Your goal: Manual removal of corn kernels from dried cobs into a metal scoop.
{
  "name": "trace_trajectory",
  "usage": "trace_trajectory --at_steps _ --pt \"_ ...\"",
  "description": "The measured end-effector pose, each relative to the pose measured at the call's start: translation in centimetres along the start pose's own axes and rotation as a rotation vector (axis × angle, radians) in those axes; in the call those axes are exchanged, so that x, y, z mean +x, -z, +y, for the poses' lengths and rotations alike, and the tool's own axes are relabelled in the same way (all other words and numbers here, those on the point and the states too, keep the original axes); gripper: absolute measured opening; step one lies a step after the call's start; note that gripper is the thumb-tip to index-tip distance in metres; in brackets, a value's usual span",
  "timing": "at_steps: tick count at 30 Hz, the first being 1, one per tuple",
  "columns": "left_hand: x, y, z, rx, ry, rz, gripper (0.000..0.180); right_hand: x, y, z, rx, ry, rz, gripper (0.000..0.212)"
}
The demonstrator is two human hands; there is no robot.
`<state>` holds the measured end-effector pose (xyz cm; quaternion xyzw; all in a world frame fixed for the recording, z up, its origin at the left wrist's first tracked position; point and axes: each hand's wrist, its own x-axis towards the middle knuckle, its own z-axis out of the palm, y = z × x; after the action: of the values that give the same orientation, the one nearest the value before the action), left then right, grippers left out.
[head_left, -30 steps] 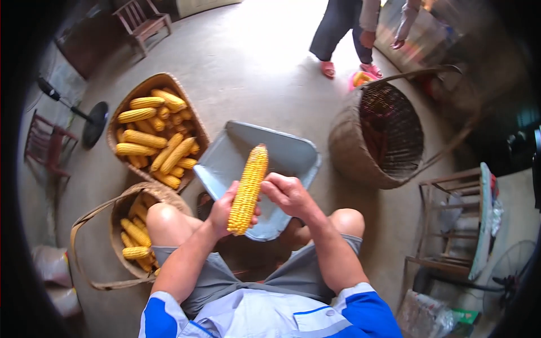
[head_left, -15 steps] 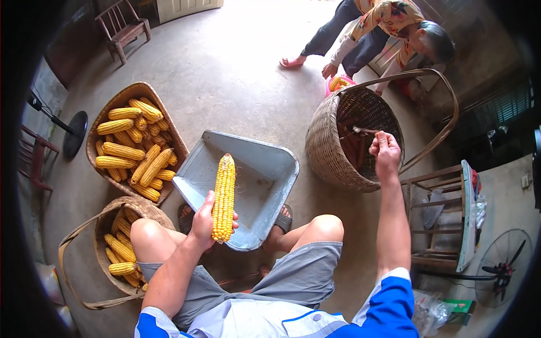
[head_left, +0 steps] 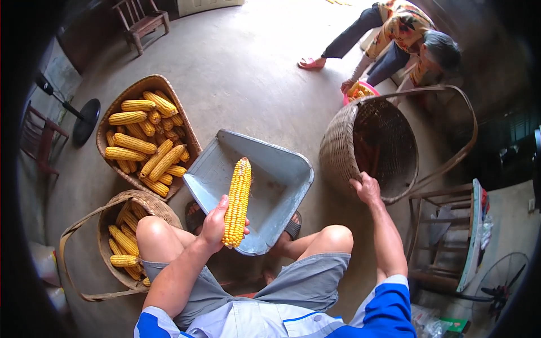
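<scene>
An ear of yellow corn (head_left: 238, 203) stands upright in my left hand (head_left: 214, 225), whose fingers wrap round its lower part. Below and behind it is a grey metal scoop-shaped pan (head_left: 282, 174) between my feet, with a few fine strands in it. To the right, my right hand (head_left: 367, 188) is closed on the near rim of a tall woven basket (head_left: 338, 141). Dark brownish, stick-like pieces show dimly inside that basket. No husk strands can be seen in my right hand now.
Left of the pan stands a wide woven basket (head_left: 194, 138) heaped with corn ears; a handled basket (head_left: 163, 208) with more sits by my left knee. Beyond the tall basket a person (head_left: 406, 28) bends over a pink basin (head_left: 369, 87). A wooden rack (head_left: 442, 236) stands at right.
My right hand has come down from above the tall basket, where it held husk-like strands, onto its rim. My left hand keeps the ear. The whole view has shifted slightly.
</scene>
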<state>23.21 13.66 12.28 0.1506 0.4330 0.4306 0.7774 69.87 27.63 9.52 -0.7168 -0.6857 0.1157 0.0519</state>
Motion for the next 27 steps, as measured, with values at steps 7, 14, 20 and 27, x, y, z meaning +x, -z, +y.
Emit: trace_trajectory --at_steps 7,14,20,27 --pt "-0.6 -0.5 0.2 -0.012 0.023 -0.024 0.053 0.5 -1.9 -6.7 0.059 0.055 0.060 0.041" --pt "-0.6 -0.4 -0.3 -0.043 -0.027 -0.022 0.053 3.0 -2.6 -9.3 0.056 -0.034 0.133 0.043" --pt "-1.0 -0.5 0.6 -0.027 -0.036 -0.066 0.055 1.9 -1.8 -12.3 -0.204 -0.094 0.101 0.053" --pt "0.7 -0.6 -1.4 0.308 -0.333 0.041 0.047 -4.4 -0.2 -23.1 0.936 0.167 -0.356 0.053"
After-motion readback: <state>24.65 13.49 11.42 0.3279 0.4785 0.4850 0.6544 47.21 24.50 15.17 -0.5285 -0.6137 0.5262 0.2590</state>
